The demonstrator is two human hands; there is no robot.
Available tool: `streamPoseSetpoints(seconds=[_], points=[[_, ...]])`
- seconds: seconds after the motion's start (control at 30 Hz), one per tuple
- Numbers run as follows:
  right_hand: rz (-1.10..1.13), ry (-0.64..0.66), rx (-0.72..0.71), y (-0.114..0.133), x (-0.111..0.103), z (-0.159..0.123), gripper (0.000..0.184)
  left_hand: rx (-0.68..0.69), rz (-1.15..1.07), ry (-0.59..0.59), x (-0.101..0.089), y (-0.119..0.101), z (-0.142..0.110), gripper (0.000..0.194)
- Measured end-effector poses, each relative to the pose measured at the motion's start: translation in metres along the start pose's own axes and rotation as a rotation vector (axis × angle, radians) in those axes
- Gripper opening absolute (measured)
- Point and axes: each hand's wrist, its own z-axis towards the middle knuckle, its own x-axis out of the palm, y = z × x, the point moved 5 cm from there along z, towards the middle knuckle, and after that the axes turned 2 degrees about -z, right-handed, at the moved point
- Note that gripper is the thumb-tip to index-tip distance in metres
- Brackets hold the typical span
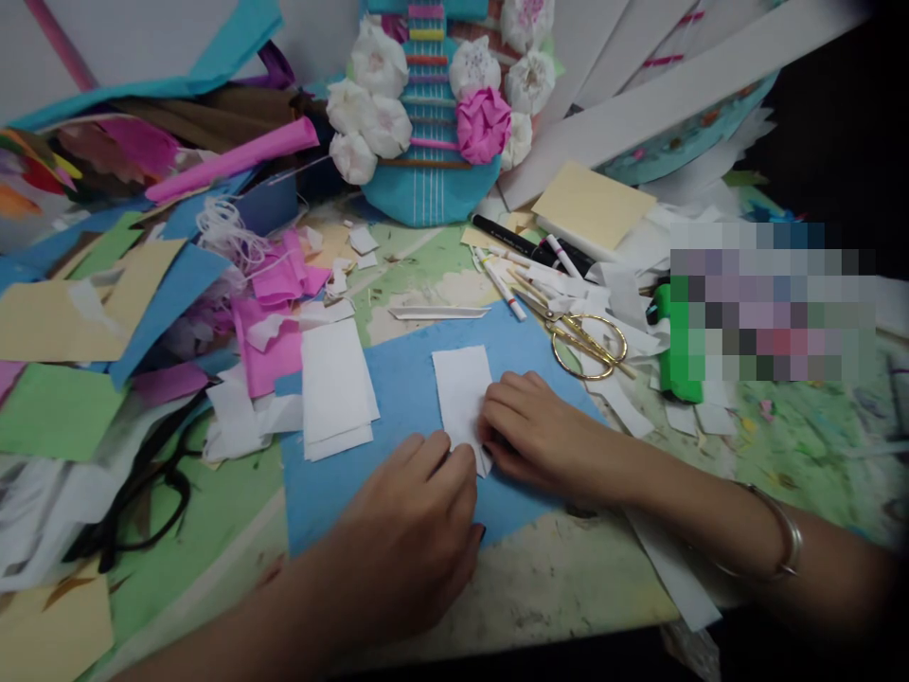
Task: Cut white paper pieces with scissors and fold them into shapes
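A small white sheet of paper (463, 384) lies upright in my view on a blue sheet (341, 511). At its lower left corner is my left hand (418, 521), fingers curled and closed on the paper. My right hand (540, 431) is curled over the right edge, its fingertips pressed together there. The lower part of the paper is partly hidden by both hands. To the left, a stack of white paper pieces (337, 388) rests partly on the blue sheet. Just beyond the blue sheet lies a thin folded white strip (438, 313).
Gold-handled scissors (589, 346), a white marker (504, 289) and a green object (678, 346) lie to the right. Paper scraps and black-handled scissors (152, 502) crowd the left. A blue paper guitar (430, 185) with paper flowers stands at the back.
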Motion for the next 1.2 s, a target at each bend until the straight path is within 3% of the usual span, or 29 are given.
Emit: streamPoseSetpoints(seconds=[0.2,0.67,1.2], points=[[0.008,0.009,0.018,0.000,-0.001,0.001,0.014,-0.020,0.138,-0.028,0.002,-0.008,0.000,0.032],[0.022,0.002,0.040,0.001,-0.001,0.002,0.016,-0.063,0.242,-0.088,0.023,-0.027,-0.016,0.085],[0.208,-0.045,0.033,0.003,-0.002,0.001,0.015,-0.138,0.270,-0.046,0.019,-0.028,-0.022,0.087]])
